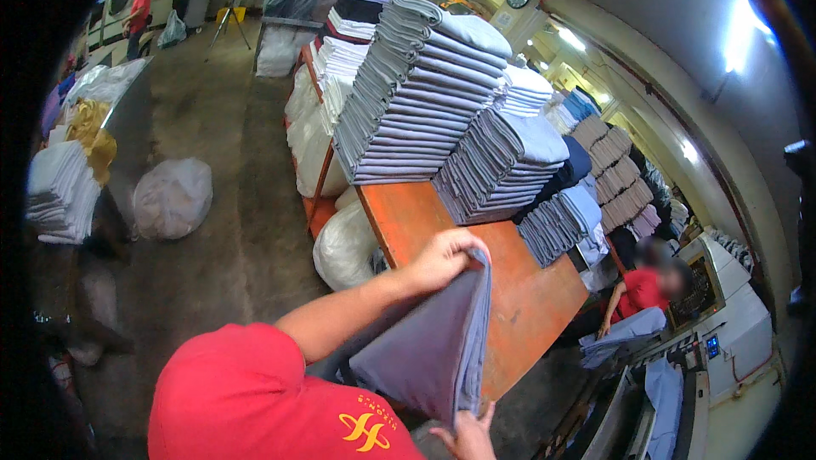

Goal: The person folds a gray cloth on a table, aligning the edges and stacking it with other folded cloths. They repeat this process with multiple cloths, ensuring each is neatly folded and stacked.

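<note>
A folded grey-blue cloth (pixel 421 345) hangs in front of me at the near end of an orange tabletop (pixel 523 311). My left hand (pixel 446 258) is closed around its upper corner, with the arm stretched forward. Lower down, my right hand (pixel 470 436) pinches the bottom end, its thumb on one side of the layers. Several layers show along the cloth's right edge, which runs between both hands. Beyond it, a tall stack of folded grey cloths (pixel 429 103) stands on the table, beside a lower grey stack (pixel 506 162) and a small one (pixel 561 222).
At right, a person in red (pixel 642 294) handles grey cloth by a large machine (pixel 735 332). White folded cloths (pixel 61 192) sit at far left. Plastic-wrapped bundles (pixel 172 198) lie on the floor. A tripod (pixel 229 18) and another person (pixel 138 14) are at the back.
</note>
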Demonstrator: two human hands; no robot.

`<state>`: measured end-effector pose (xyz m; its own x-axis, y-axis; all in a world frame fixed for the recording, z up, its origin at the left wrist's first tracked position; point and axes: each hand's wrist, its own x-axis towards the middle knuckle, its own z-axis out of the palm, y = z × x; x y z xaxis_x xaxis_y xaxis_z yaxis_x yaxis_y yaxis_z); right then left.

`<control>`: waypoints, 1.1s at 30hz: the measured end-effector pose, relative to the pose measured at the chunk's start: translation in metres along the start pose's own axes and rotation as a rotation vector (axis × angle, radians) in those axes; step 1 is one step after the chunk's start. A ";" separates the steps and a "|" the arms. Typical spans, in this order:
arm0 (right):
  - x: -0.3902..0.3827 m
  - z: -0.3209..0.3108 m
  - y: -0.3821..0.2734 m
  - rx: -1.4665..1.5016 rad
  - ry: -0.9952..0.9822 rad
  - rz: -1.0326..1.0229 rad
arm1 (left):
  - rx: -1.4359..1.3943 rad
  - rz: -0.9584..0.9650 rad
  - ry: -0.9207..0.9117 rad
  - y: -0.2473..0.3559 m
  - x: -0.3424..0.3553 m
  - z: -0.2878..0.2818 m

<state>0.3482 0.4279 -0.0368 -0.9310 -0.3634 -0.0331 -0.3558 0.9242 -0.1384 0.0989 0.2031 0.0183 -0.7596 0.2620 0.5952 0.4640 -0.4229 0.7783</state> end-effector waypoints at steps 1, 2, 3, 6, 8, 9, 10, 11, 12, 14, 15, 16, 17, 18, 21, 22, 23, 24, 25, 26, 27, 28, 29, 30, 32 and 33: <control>-0.001 -0.011 0.003 -0.063 0.051 0.024 | 0.153 0.017 0.049 0.006 0.004 -0.008; -0.005 -0.029 0.008 -0.151 0.079 0.050 | 0.147 0.099 0.063 0.014 0.004 -0.014; -0.008 -0.049 0.013 -0.232 0.208 0.027 | 0.131 0.111 0.094 0.023 0.005 -0.022; -0.024 -0.112 0.017 -0.050 0.365 -0.065 | 0.152 0.196 0.197 0.056 -0.008 -0.042; -0.015 -0.128 0.013 -0.025 0.457 -0.161 | 0.164 0.327 0.241 0.077 -0.020 -0.059; -0.005 -0.130 0.011 0.025 0.487 -0.113 | 0.081 0.340 0.227 0.086 -0.027 -0.067; 0.006 -0.128 0.009 0.081 0.475 -0.127 | 0.182 0.390 0.281 0.093 -0.031 -0.076; 0.020 -0.124 0.008 0.136 0.463 -0.140 | 0.223 0.423 0.310 0.099 -0.037 -0.083; 0.035 -0.117 0.008 0.190 0.455 -0.153 | 0.263 0.447 0.341 0.104 -0.042 -0.091; 0.060 -0.103 0.004 0.129 0.429 -0.196 | 0.426 0.440 0.417 0.113 -0.057 -0.108; 0.073 -0.098 0.003 0.138 0.441 -0.217 | 0.416 0.470 0.414 0.117 -0.062 -0.116; 0.086 -0.093 0.001 0.151 0.448 -0.245 | 0.428 0.471 0.439 0.122 -0.067 -0.126; 0.100 -0.090 -0.003 0.186 0.461 -0.279 | 0.448 0.490 0.458 0.127 -0.074 -0.136; 0.115 -0.087 -0.006 0.222 0.470 -0.314 | 0.465 0.523 0.466 0.133 -0.079 -0.145; 0.163 -0.079 -0.022 0.391 0.412 -0.437 | 0.541 0.631 0.556 0.155 -0.095 -0.176; 0.180 -0.077 -0.028 0.455 0.377 -0.481 | 0.555 0.676 0.583 0.163 -0.099 -0.186; 0.198 -0.077 -0.033 0.521 0.236 -0.508 | 0.589 0.702 0.615 0.172 -0.104 -0.196; 0.218 -0.077 -0.039 0.593 0.200 -0.538 | 0.569 0.739 0.644 0.182 -0.108 -0.205; 0.241 -0.079 -0.045 0.665 0.163 -0.563 | 0.554 0.778 0.668 0.191 -0.113 -0.212; 0.264 -0.080 -0.053 0.739 0.129 -0.584 | 0.538 0.817 0.685 0.199 -0.117 -0.221; 0.294 -0.088 -0.059 0.599 0.205 -0.656 | 0.535 0.838 0.695 0.208 -0.121 -0.230; 0.326 -0.098 -0.065 0.515 0.272 -0.640 | 0.595 0.849 0.694 0.214 -0.125 -0.239; 0.359 -0.109 -0.073 0.454 0.349 -0.623 | 0.648 0.857 0.697 0.219 -0.129 -0.247; 0.390 -0.122 -0.082 0.367 0.414 -0.600 | 0.719 0.856 0.710 0.225 -0.134 -0.258; 0.454 -0.154 -0.101 0.201 0.658 -0.655 | 0.902 0.780 0.808 0.232 -0.148 -0.275; 0.482 -0.170 -0.109 0.211 0.713 -0.611 | 0.975 0.745 0.848 0.234 -0.155 -0.284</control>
<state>-0.0753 0.1716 0.1304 -0.4443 -0.5544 0.7037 -0.8389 0.5332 -0.1096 0.1959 -0.1824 0.0516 -0.0902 -0.4622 0.8822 0.7093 0.5920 0.3827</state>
